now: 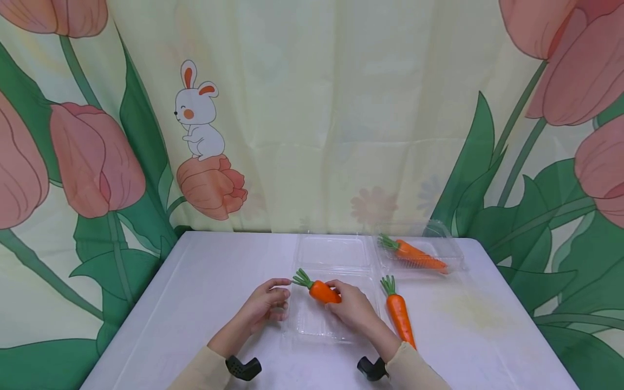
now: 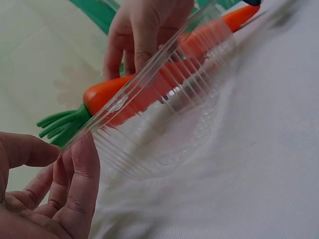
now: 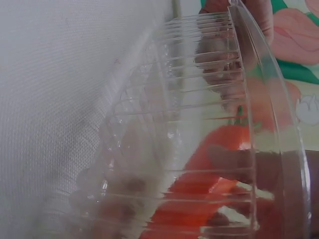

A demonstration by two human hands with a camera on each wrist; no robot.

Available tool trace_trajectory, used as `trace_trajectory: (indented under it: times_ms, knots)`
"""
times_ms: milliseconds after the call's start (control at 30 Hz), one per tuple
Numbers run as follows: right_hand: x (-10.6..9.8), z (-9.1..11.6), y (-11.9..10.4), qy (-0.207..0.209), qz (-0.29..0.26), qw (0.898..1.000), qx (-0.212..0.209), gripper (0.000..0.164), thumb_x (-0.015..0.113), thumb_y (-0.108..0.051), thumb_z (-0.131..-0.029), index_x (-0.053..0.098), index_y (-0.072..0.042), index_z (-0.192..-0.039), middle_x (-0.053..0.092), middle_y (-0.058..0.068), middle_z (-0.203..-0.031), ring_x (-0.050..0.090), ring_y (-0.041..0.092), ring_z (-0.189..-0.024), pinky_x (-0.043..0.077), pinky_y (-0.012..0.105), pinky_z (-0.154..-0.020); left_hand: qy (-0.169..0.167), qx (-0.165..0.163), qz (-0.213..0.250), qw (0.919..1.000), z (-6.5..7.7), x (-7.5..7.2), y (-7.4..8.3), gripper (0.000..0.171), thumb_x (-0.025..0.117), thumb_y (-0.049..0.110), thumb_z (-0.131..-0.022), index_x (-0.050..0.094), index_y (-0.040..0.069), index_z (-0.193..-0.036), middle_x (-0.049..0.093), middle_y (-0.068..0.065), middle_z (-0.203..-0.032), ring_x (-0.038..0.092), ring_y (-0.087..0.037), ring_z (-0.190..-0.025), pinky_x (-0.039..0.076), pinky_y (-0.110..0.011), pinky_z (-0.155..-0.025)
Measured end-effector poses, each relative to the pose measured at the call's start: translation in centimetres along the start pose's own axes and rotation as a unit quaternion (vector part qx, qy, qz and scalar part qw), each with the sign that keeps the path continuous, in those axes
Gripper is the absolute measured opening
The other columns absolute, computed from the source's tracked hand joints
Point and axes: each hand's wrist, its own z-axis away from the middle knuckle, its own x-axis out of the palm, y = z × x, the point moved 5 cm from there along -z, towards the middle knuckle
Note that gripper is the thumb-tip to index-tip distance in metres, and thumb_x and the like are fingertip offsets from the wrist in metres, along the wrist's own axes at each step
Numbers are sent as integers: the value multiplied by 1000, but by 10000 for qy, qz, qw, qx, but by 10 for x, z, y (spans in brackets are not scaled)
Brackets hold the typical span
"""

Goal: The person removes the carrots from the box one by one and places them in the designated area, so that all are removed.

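Your right hand [image 1: 355, 310] has its fingers [image 2: 144, 35] curled around the carrot [image 1: 323, 291], and you hold it just above the open clear box [image 1: 312, 325] on the white bench [image 1: 195, 292]. The carrot's long side runs from far left to near right, with the green top [image 1: 302, 278] pointing far left and the orange body tucked under your right hand. Your left hand [image 1: 265, 306] is just left of the box, and its fingers [image 2: 82, 174] bend a little and touch the box's left rim. So the carrot is already in the right hand, and the box lies right under it. Another carrot [image 1: 400, 314] lies on the bench to the right. A third carrot [image 1: 419, 255] sits in a shut clear box [image 1: 453, 254] far right.
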Motion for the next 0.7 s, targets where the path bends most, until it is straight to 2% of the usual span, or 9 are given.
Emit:
trace_trajectory:
  times_ms: [267, 533, 700]
  knots:
    - [-6, 0, 2, -44, -210, 9997, 76, 44, 80, -13, -88, 66, -15, -130, 69, 9, -119, 63, 25, -103, 52, 55, -100, -17, 7, 61, 10000, 1, 1, 2, 47, 64, 15, -101, 50, 3, -143, 64, -11, -105, 61, -16, -77, 60, -28, -64]
    - [-14, -4, 6, -82, -554, 9984, 106, 46, 81, -15, -88, 66, -13, -132, 69, 9, -115, 63, 22, -95, 58, 41, -86, -1, 16, 53, 10000, 0, 1, 0, 47, 64, 15, -101, 50, 2, -143, 64, -10, -103, 61, -16, -78, 60, -28, -63]
    - [-18, -4, 6, -23, -788, 9967, 178, 50, 82, -20, -87, 65, -12, -133, 70, 11, -119, 65, 23, -99, 59, 43, -87, 13, 28, 33, 10000, 0, 1, -1, 46, 64, 15, -101, 50, 3, -143, 64, -9, -103, 61, -16, -78, 60, -27, -63]
